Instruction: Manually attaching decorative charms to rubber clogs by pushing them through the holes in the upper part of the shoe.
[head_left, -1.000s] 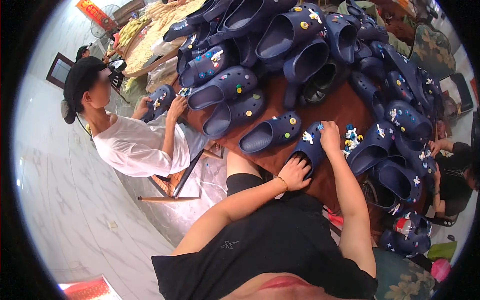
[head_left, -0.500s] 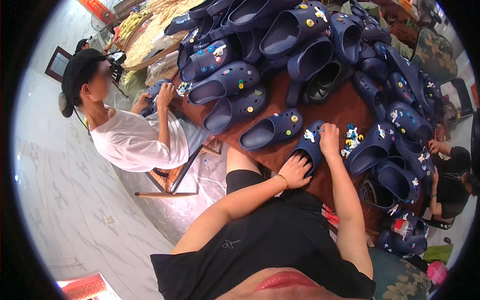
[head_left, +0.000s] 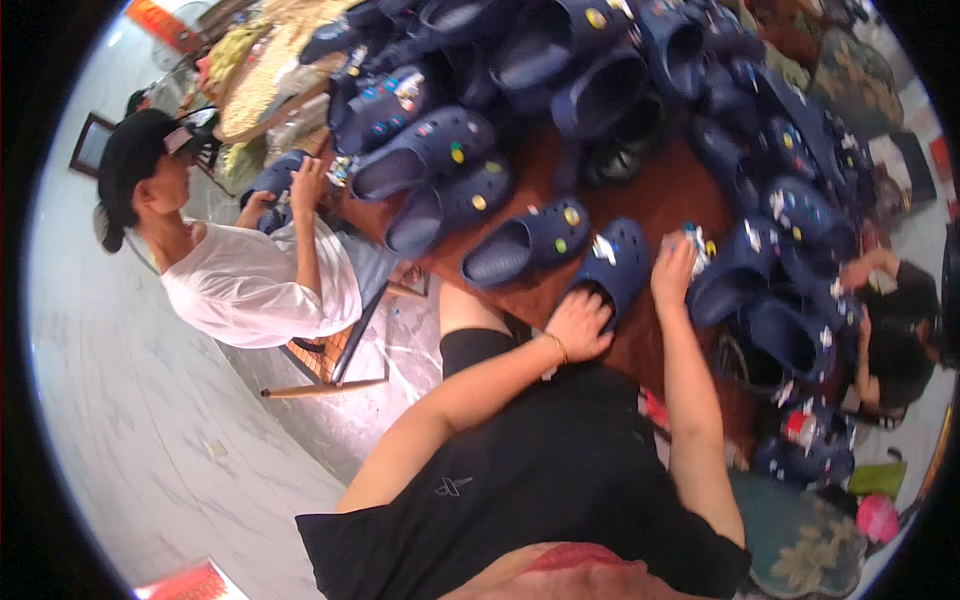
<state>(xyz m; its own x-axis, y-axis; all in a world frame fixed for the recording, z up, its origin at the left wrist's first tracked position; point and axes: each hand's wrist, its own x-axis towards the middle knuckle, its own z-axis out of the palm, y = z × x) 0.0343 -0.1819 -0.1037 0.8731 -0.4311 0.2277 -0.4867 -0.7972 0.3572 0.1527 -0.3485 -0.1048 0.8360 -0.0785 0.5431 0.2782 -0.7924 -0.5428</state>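
Note:
A navy foam clog (head_left: 619,262) with holes in its upper lies on the brown tabletop, a white and blue charm (head_left: 605,248) fixed on it. My left hand (head_left: 580,325) grips this clog at its foot opening, fingers reaching inside. Just right of it, my right hand (head_left: 673,270) is at the edge of a small heap of white, blue and yellow shoe charms (head_left: 702,246). Its fingers are bent and close together; blur hides what is at their tips. Another navy clog (head_left: 525,242) with yellow and green charms lies to the left.
A large pile of navy clogs (head_left: 590,90) covers the far side of the brown table (head_left: 655,205). More clogs (head_left: 780,335) crowd the right side. A person in white (head_left: 270,260) sits at the left handling a clog; another person's hands (head_left: 870,268) work at the right.
My right hand has left the clog's upper and moved right to the charm heap. My left hand stays on the clog. The whole view has shifted slightly and blurred.

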